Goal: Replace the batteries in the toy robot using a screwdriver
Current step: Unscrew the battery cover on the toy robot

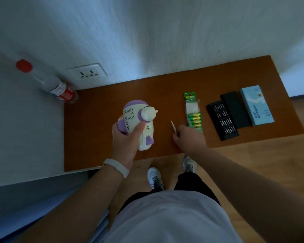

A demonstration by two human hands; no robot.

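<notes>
Gripping toy robot (138,125) upright, left hand (126,148) wrapped round body; right hand (188,137) closed on screwdriver (173,127), tip up.

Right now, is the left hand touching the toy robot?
Touching. The head view shows the left hand wrapped around the toy robot, thumb pressed across its back.

Toy robot (136,125) in the left hand (125,146) above the tabletop (98,137); screwdriver (173,127) in the right hand (188,139) to its right. Further right lie battery pack (193,113), bit tray (222,120), case lid (234,109), box (256,105). Bottle (49,83) stands far left, against the wall.
</notes>
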